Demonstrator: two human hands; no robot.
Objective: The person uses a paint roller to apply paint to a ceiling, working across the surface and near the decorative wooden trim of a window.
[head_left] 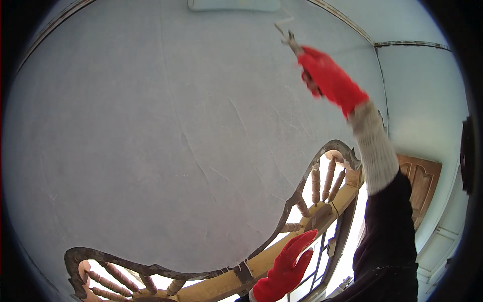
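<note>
While the right hand, red-gloved, is gripping the roller handle with fingers wrapped round, the left hand, also gloved, is hanging open, holding nothing, low in view before the yellow beam. Roller sleeve is lying level at the upper edge of view, partly cut off; whether it is pressing on the pale grey wall, cannot tell. Arm is stretching high, so even pressure is probably mattering most: sleeve sitting flat along its full width, strokes overlapping. Thin cracks are running down the wall, likely calling for slower passes. Toward the upper moulding and dark scalloped edging, shorter strokes are seeming wiser, sparing the turned spindles below.
</note>
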